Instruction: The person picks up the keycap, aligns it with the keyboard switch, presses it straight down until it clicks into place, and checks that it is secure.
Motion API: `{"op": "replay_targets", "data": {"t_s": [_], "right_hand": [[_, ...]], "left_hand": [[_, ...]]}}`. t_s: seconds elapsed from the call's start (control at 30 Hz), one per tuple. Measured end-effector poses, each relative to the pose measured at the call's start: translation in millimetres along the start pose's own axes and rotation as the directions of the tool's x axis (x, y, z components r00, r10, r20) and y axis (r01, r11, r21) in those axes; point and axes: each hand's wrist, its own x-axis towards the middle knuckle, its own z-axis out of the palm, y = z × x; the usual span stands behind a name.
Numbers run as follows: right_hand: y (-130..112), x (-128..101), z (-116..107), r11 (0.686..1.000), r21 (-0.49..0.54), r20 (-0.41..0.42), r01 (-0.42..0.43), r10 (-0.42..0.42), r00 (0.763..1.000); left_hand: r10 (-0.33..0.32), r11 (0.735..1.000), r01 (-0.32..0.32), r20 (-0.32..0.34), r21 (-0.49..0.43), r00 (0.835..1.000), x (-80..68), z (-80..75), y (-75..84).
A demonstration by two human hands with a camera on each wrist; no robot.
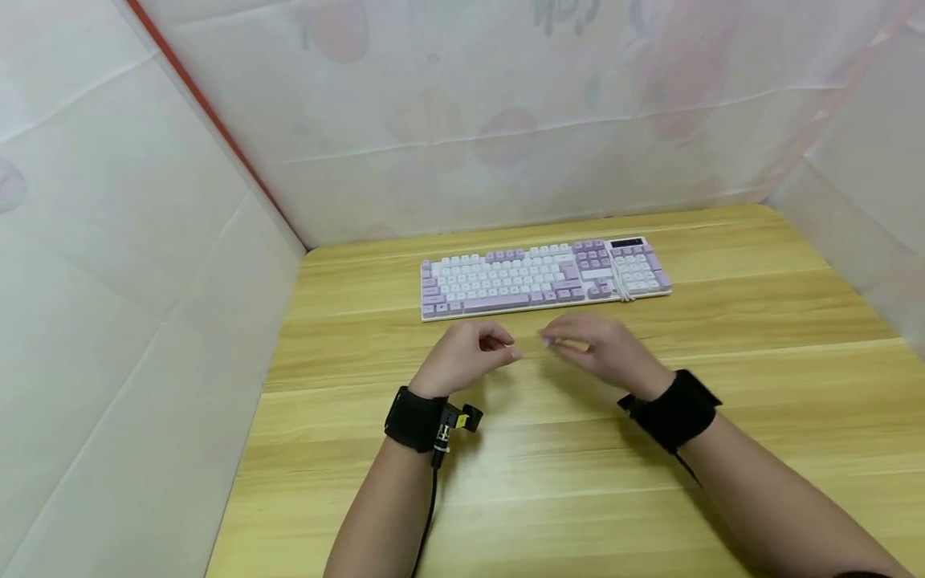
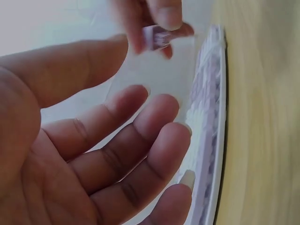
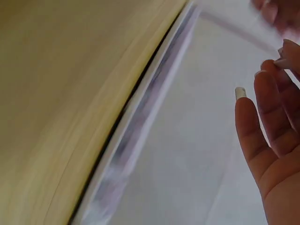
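Observation:
A small purple keycap is pinched between the thumb and fingers of my right hand, just in front of the keyboard. My left hand hovers facing it, fingers loosely bent and nothing between them. In the left wrist view a gap shows between the left fingertips and the keycap. The white and purple keyboard lies beyond both hands on the wooden table. In the right wrist view the right hand hides most of the keycap.
A white cable lies bundled across the keyboard's right part. Pale fabric walls rise behind the wooden table and along both sides. Black straps with cameras circle both wrists, and a thin black cable runs along the left forearm.

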Motion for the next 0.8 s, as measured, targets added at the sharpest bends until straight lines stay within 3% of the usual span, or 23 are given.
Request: {"op": "replay_targets", "data": {"t_s": [0.07,0.13,0.27,0.37,0.43,0.6,0.8], "right_hand": [[25.8,-4.7,-15.4,0.995,-0.066,-0.028,-0.08,0.078,0.997],[50.7,-9.8,-31.5,0.97,-0.136,-0.05,-0.203,0.198,0.979],[86.6,-17.1,-51.2,0.885,-0.23,0.007,-0.406,0.418,0.908],[101.3,-21.4,-53.1,0.847,-0.253,0.104,-0.467,0.504,0.857],[107.0,-23.3,-51.3,0.837,-0.265,0.136,-0.48,0.525,0.84],[110.7,-19.5,-48.9,0.845,-0.302,0.135,-0.441,0.496,0.858],[113.2,-16.1,-48.5,0.85,-0.405,0.188,-0.336,0.438,0.879]], "left_hand": [[-0.014,0.999,0.016,-0.029,0.048,0.999,-0.9,-2.8,0.0],[-0.024,0.995,0.029,-0.057,0.092,0.998,-1.4,-6.0,-1.6],[-0.085,0.983,0.109,-0.153,0.15,0.984,-0.3,-12.5,-12.6],[-0.157,0.968,0.193,-0.21,0.16,0.965,4.3,-15.2,-23.3],[-0.177,0.959,0.219,-0.221,0.181,0.959,9.9,-15.6,-28.8],[-0.148,0.908,0.224,-0.229,0.353,0.962,30.5,-15.2,-33.8],[-0.19,0.763,0.249,-0.161,0.597,0.969,51.6,-12.7,-35.2]]}}
